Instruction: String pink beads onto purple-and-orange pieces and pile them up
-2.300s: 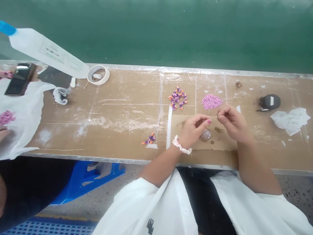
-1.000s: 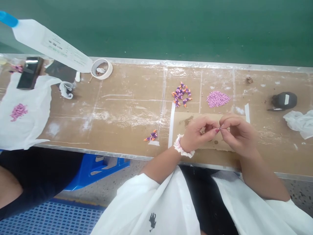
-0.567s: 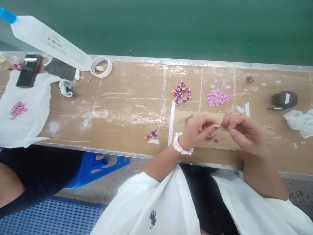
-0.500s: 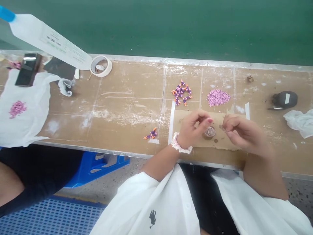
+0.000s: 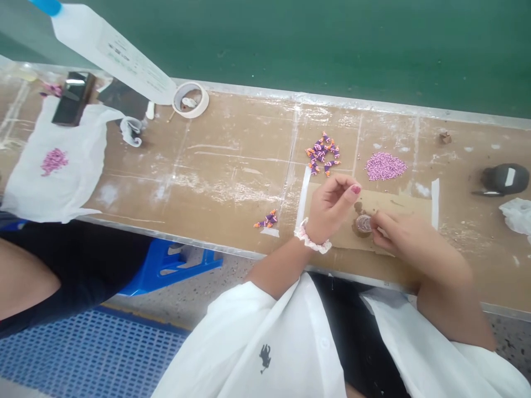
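My left hand (image 5: pixel 332 207) hovers over a taped-down cardboard sheet (image 5: pixel 398 207), fingers curled in a pinch; what it holds is too small to see. My right hand (image 5: pixel 400 237) is lowered to a small clear round dish (image 5: pixel 363 223) on the cardboard, its pinched fingertips touching the dish's right rim. Beyond the hands lie a pile of pink beads (image 5: pixel 385 166) and a cluster of purple and orange figures (image 5: pixel 322 153). Two more such figures (image 5: pixel 267 220) lie near the bench's front edge.
A tape roll (image 5: pixel 191 100), a tilted white bottle (image 5: pixel 112 50), a dark phone (image 5: pixel 74 98) and a white bag (image 5: pixel 58 160) with pink beads sit left. A black object (image 5: pixel 504 179) and crumpled plastic (image 5: pixel 518 214) lie right. Another person's leg (image 5: pixel 50 271) and a blue stool (image 5: pixel 170 265) are lower left.
My hands have parted. The right one dropped from beside the left fingertips down to the clear dish; the left stayed raised. The camera view shifted left and down slightly.
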`<state>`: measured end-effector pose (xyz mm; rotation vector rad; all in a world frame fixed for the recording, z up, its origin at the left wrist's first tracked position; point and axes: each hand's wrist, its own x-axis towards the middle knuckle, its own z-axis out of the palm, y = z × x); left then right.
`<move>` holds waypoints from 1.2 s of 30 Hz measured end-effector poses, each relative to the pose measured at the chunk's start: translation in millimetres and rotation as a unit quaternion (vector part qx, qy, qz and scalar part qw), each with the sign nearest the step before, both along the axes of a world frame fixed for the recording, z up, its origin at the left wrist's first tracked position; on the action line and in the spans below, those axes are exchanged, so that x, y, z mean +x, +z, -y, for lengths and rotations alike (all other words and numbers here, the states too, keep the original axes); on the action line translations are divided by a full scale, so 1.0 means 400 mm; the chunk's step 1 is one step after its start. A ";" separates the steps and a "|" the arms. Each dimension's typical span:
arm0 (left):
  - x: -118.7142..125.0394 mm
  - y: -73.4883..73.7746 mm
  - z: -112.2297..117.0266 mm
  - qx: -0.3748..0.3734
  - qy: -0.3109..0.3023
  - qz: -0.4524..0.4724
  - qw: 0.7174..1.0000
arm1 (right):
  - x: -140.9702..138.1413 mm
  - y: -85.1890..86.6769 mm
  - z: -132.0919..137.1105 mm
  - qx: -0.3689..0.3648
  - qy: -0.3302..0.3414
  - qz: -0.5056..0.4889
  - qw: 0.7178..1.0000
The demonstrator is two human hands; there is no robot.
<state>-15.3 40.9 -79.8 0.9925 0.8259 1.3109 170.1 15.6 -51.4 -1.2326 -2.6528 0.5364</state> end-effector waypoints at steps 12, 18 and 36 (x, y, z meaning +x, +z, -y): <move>-0.329 0.041 0.120 0.008 -0.036 -0.718 0.695 | 0.024 -0.004 -0.002 0.038 -0.022 -0.090 0.995; -0.386 0.028 0.134 -0.064 -0.055 -0.753 0.652 | 0.015 -0.008 -0.005 0.080 -0.010 -0.085 0.993; -0.295 0.030 0.036 -0.099 -0.065 -0.847 0.518 | 0.018 0.000 -0.006 0.044 -0.021 -0.118 0.992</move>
